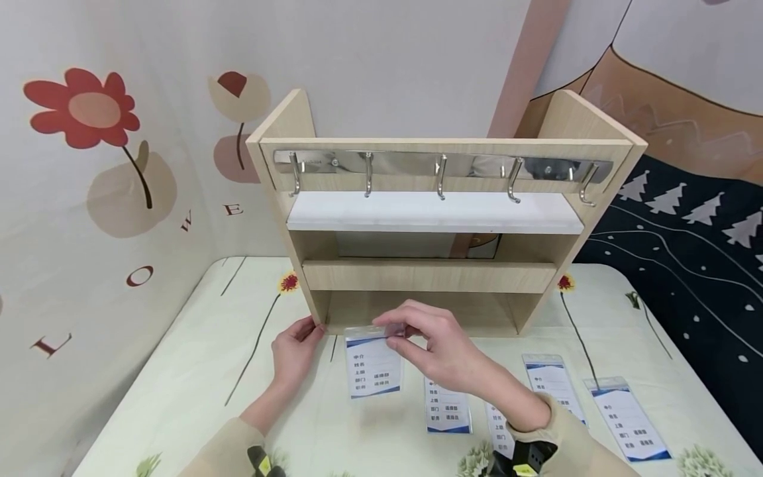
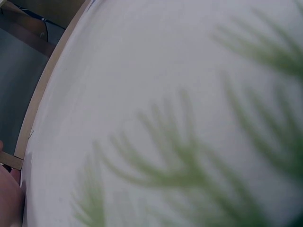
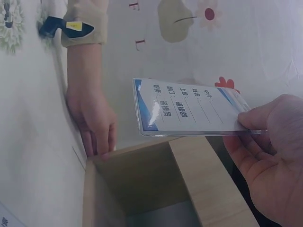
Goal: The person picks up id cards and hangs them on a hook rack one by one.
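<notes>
While the left hand [image 1: 295, 354] grips the near left bottom corner of a pale wooden rack [image 1: 429, 275], its fingers closed around the edge, the right hand [image 1: 444, 348] holds a badge [image 1: 374, 368] in front of the rack, above the tabletop [image 1: 357, 440]. The right fingers and thumb are clamped on the badge's clear top edge, at its right corner. The badge is a white card in a clear sleeve, with blue bands at top and bottom and printed lines between. Four more badges [image 1: 448, 407] lie on the tabletop to the right, one partly hidden by the right forearm. Across the rack's top front runs a shiny metal strip [image 1: 411, 163] with five hooks [image 1: 441, 179]; below it sits a white board [image 1: 435, 213]. Behind, at the left, a pale backdrop [image 1: 173, 46] shows red and beige flowers.
</notes>
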The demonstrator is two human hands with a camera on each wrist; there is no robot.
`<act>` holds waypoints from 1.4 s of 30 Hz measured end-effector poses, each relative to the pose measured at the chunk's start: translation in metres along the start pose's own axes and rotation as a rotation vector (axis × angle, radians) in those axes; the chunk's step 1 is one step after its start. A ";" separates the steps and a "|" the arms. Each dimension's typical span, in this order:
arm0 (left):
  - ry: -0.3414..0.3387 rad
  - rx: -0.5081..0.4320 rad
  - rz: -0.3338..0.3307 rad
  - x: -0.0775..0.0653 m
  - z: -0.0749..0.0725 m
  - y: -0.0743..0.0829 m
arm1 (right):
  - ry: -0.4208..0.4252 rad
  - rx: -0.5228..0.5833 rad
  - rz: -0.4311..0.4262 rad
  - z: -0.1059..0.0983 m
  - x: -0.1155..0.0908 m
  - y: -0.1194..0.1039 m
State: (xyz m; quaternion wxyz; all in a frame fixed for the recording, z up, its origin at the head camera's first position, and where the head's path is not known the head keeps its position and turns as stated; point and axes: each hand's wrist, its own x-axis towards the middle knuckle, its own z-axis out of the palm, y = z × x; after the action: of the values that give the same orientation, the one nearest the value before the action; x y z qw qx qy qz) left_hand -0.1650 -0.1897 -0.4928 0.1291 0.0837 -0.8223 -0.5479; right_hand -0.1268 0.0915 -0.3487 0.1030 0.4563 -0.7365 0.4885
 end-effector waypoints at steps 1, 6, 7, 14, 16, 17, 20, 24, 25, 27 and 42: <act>0.000 0.000 0.000 0.000 0.000 0.000 | -0.001 -0.002 -0.008 0.000 0.001 0.000; -0.006 0.005 -0.016 0.000 0.000 0.000 | -0.001 -0.009 -0.030 -0.002 0.009 -0.002; -0.006 0.003 -0.018 0.000 0.000 0.000 | 0.000 -0.011 -0.037 -0.003 0.011 -0.002; 0.000 0.000 -0.014 0.001 0.001 0.001 | 0.000 -0.028 -0.068 -0.005 0.022 -0.006; 0.001 0.004 -0.016 0.000 0.001 0.001 | -0.001 -0.029 -0.078 -0.006 0.025 -0.007; 0.001 0.006 -0.016 0.000 0.000 0.001 | 0.000 -0.027 -0.078 -0.006 0.026 -0.007; 0.003 0.008 -0.024 0.000 0.000 0.001 | 0.004 -0.019 -0.088 -0.006 0.028 -0.009; 0.001 0.008 -0.026 0.001 0.001 0.000 | 0.026 -0.009 -0.124 -0.006 0.032 -0.011; 0.001 0.008 -0.025 0.001 0.001 0.000 | 0.032 -0.009 -0.138 -0.005 0.033 -0.011; 0.001 0.007 -0.024 0.000 0.001 -0.001 | 0.044 -0.009 -0.163 -0.005 0.036 -0.012; -0.002 -0.025 -0.035 -0.002 -0.001 0.003 | 0.078 -0.034 -0.166 -0.010 0.052 -0.011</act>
State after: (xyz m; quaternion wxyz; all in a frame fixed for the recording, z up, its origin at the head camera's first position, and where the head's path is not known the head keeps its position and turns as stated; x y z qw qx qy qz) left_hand -0.1631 -0.1885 -0.4902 0.1197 0.0959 -0.8139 -0.5605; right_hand -0.1506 0.0684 -0.3059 0.1793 0.4945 -0.6999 0.4832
